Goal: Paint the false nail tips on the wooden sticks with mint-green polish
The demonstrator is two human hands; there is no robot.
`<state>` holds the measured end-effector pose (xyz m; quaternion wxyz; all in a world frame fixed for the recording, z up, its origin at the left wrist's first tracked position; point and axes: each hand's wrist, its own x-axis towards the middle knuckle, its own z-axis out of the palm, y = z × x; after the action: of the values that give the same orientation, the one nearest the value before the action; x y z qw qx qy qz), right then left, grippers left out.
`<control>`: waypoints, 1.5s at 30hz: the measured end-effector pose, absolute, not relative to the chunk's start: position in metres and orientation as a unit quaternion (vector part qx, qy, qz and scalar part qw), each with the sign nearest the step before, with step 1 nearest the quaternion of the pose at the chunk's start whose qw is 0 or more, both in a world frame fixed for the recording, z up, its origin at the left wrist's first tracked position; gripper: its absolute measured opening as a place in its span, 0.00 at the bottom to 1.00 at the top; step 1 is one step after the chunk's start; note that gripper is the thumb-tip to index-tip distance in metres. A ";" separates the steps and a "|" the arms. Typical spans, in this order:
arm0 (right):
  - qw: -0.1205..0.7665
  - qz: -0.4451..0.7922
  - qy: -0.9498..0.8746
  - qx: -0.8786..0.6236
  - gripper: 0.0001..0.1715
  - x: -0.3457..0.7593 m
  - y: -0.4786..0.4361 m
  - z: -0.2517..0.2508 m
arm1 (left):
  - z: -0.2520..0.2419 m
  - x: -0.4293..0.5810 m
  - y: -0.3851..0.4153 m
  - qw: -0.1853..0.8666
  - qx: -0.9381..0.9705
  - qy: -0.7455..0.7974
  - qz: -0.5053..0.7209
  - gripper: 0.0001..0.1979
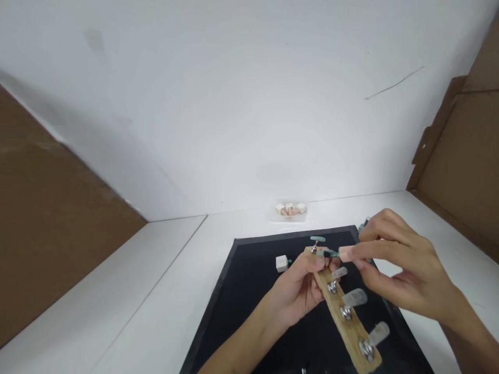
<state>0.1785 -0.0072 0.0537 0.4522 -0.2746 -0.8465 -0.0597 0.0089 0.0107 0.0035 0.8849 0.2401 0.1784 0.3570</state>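
Observation:
My left hand (298, 288) is closed around the far part of a wooden nail-tip stand (339, 311), which is tilted above a black mat. Along it, metal holders carry several false nail tips (354, 297); the nearer ones look clear or whitish, and the farthest nail tip (317, 239) is pale green. In my right hand (401, 265), thumb and fingers pinch a thin brush (332, 254) with a dark tip. The brush tip is at a greenish nail by my left fingertips; whether they touch, I cannot tell. Behind my right fingers, a teal and silver item (364, 224) is partly hidden.
The black mat (249, 296) lies on a white table (156, 306). On the mat is a white cube (281, 263) with a small teal bit beside it. A clear tray (288, 217) of white cubes with pinkish pegs stands by the wall. Brown panels flank both sides.

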 end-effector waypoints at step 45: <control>0.515 0.062 -0.831 -0.202 0.13 0.187 -0.006 0.049 | -0.001 -0.001 0.010 0.836 0.392 0.102 0.369 0.12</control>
<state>0.1873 -0.0057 0.0493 0.5151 -0.2020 -0.8307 0.0621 -0.0008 0.0100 -0.0009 0.8365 0.3921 0.1024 0.3689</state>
